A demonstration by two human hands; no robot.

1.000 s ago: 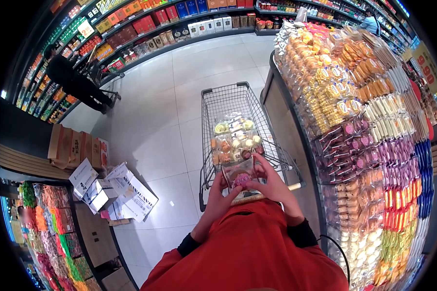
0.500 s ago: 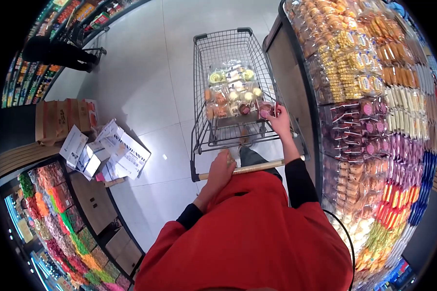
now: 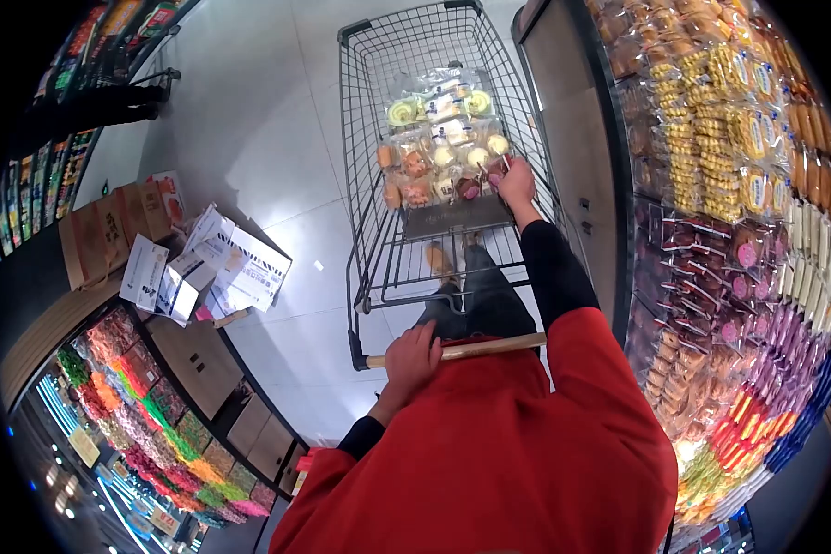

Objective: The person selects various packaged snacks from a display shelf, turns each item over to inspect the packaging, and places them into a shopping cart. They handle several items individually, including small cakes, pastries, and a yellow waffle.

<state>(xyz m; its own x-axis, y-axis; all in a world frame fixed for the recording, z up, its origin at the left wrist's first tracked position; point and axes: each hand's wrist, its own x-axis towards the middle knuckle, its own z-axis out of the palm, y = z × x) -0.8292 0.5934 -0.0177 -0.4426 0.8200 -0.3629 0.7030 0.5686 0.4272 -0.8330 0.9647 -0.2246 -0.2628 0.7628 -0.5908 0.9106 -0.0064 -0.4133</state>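
A wire shopping cart (image 3: 353, 166) stands in front of me. My left hand (image 3: 414, 355) is closed around its handle (image 3: 494, 347). Reaching over the cart's right side, my right hand (image 3: 517, 182) grips a dark wrapped pastry (image 3: 498, 172) with a pink label, partly covered by the fingers. Beside it in the cart lies another dark pastry pack (image 3: 469, 188). Further packs lie in rows: round cream-topped pastries (image 3: 477, 157), orange-brown ones (image 3: 417, 191) and green swirled ones (image 3: 403, 113), all in clear wrapping.
On the right is a tall shelf of packaged bakery goods (image 3: 711, 129), with dark pink-labelled packs (image 3: 720, 277) among them. At left are paper bags (image 3: 111, 235), opened white cartons (image 3: 240, 277) and a rack of colourful sweets (image 3: 162, 415). A person in dark clothes (image 3: 102, 111) stands far left.
My right hand has moved inward over the cart with the pastry, bringing it against the other packs. My left hand has stayed on the handle, and the view has shifted.
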